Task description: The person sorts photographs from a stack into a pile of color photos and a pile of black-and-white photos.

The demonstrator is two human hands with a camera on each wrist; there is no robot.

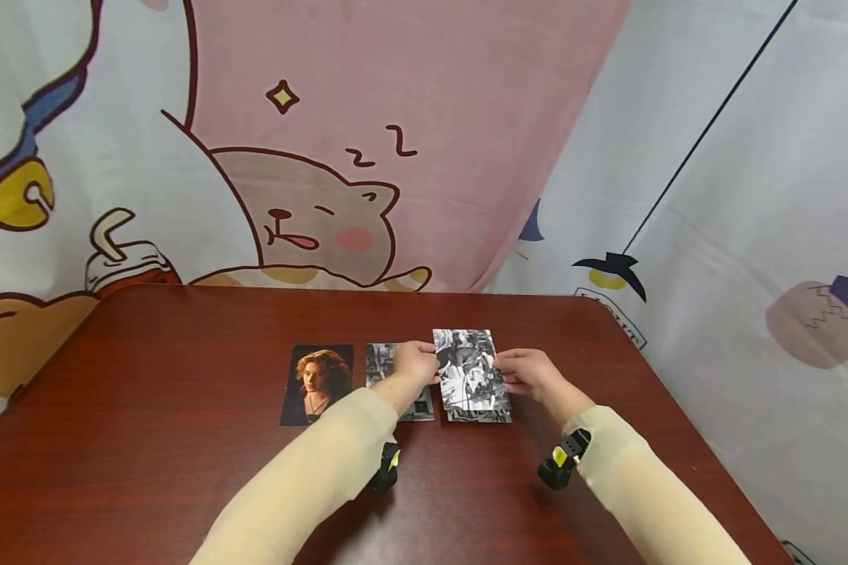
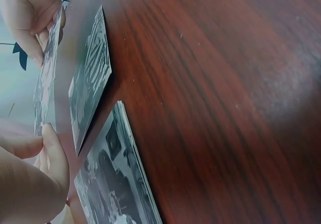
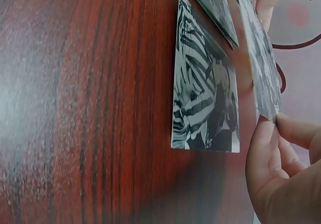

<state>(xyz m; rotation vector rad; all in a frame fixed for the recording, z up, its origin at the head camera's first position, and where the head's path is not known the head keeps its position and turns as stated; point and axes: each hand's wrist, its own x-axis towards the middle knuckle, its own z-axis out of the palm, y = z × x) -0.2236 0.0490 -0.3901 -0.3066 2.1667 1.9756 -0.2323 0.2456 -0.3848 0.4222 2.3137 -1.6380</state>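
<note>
A black-and-white photo card (image 1: 470, 380) is held up off the table between both hands. My left hand (image 1: 415, 364) pinches its left edge, and my right hand (image 1: 535, 377) pinches the right edge between thumb and fingers. Beneath it lies another black-and-white photo card (image 3: 203, 91) with zebra stripes, apart from the raised one in the wrist views. To the left is a small pile of black-and-white photo cards (image 2: 118, 176), partly hidden by my left hand in the head view. Farther left lies a colour portrait photo card (image 1: 316, 384).
The cards lie on a reddish-brown wooden table (image 1: 177, 439). Behind it hangs a printed cloth (image 1: 480, 118) with cartoon animals, reaching round the right side. Each wrist wears a small black camera, the right camera (image 1: 564, 459) hanging just above the tabletop.
</note>
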